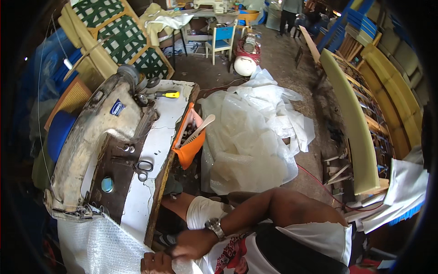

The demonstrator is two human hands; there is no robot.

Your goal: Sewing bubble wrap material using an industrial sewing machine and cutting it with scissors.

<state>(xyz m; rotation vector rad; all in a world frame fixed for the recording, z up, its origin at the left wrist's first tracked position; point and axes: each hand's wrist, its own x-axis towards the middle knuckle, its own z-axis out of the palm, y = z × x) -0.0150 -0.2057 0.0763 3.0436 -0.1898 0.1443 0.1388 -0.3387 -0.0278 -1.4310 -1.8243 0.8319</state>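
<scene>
A sheet of bubble wrap (pixel 102 244) hangs over the near end of the sewing table, below the sewing machine (pixel 114 109). My left hand (pixel 156 263) is closed on its edge at the bottom of the view, fingers curled. Just above and to the right is my right hand (pixel 194 244), wearing a metal watch on the wrist; its fingers bend down near the same edge. That hand is slightly blurred, and whatever its fingers hold is hidden. Scissors (pixel 143 169) and a round blue tin (pixel 107 184) lie on the tabletop.
An orange pouch (pixel 189 150) with tools hangs at the table's right edge. A yellow-handled tool (pixel 169 94) lies at the far end. Crumpled plastic wrap (pixel 246 141) heaps on the floor. A padded bench frame (pixel 356 123) stands right, a blue chair (pixel 222 39) behind.
</scene>
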